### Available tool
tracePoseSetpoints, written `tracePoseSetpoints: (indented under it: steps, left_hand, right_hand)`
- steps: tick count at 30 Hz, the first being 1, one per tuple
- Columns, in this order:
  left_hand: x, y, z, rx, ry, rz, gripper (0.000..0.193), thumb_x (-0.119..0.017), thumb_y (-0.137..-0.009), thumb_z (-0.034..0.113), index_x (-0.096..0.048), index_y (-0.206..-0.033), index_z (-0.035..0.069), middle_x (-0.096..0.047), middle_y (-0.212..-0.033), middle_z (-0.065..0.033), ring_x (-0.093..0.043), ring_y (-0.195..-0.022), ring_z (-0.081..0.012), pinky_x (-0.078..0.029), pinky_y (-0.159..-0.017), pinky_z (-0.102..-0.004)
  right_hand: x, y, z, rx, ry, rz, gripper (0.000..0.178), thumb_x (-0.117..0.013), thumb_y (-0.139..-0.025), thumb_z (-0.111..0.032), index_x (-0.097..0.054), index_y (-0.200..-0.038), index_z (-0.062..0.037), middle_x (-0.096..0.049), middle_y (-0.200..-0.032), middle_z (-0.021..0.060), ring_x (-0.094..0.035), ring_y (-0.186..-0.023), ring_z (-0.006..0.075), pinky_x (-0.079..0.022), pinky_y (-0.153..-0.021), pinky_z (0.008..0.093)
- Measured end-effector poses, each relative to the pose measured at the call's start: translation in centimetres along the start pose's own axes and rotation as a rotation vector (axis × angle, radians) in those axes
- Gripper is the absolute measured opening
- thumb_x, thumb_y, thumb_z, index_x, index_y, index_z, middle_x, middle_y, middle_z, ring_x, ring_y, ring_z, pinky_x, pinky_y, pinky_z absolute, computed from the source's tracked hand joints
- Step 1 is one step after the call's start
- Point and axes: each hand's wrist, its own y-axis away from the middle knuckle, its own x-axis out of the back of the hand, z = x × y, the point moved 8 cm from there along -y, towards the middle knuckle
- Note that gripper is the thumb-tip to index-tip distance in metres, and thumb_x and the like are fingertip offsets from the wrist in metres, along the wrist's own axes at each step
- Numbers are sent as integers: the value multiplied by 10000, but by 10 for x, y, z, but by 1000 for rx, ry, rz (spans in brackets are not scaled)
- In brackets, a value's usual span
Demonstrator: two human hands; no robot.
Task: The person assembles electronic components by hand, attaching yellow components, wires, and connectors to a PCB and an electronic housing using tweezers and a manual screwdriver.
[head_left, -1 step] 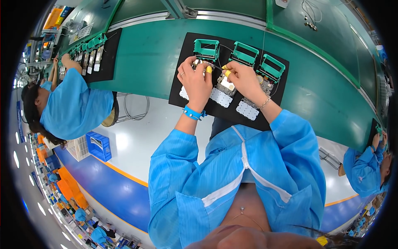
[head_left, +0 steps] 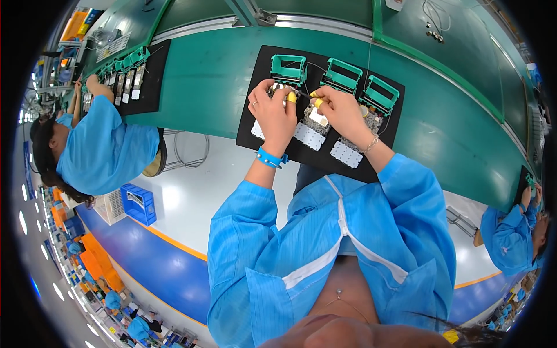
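Three circuit boards with white keypads lie in a row on a black mat [head_left: 264, 64], each below a teal plastic frame. My left hand [head_left: 272, 113] is bent over the leftmost circuit board [head_left: 282, 91], its fingers and yellow-capped thumb gripping the upper part just under the left frame [head_left: 289, 69]. It covers most of that board. From the right, my right hand [head_left: 343, 110] reaches over the middle board [head_left: 317, 118], yellow caps on two fingers. Those fingertips pinch something thin and dark that points toward the left board; its kind cannot be made out.
The middle frame [head_left: 342, 75] and right frame [head_left: 380, 94] stand along the mat's far side, thin wires nearby. The green table [head_left: 203, 75] runs both ways. One co-worker [head_left: 98, 145] sits at left, another [head_left: 510, 232] at right. Behind the table rises a metal post [head_left: 242, 11].
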Motion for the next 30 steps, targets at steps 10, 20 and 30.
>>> tracePoseSetpoints:
  steps: [10,20,30]
  left_hand:
    - [1,-3,-17,147,102,-67,129,-612,-794,118,-655,-887,40,-487,-1166,-118,-441,-1051,-287,-352,-890,-396]
    - [9,7,-12,-25,-36,-191,505,-721,-667,212,-525,-1120,104,-469,-1232,-135,-415,-1120,-327,-323,-925,-429]
    - [7,9,-14,-18,115,-130,517,-713,-623,150,-509,-1092,71,-467,-1227,-119,-393,-1129,-322,-286,-958,-427]
  right_hand:
    - [4,7,-24,261,165,115,158,-631,-830,-165,-611,-947,-61,-640,-758,109,-624,-659,263,-472,-574,340]
    - [9,9,-19,141,257,89,136,-563,-804,-78,-605,-931,-52,-653,-784,133,-628,-712,318,-484,-635,404]
    - [8,-6,-9,89,180,-2,101,-584,-830,-120,-579,-864,-25,-613,-653,126,-601,-572,242,-452,-530,345]
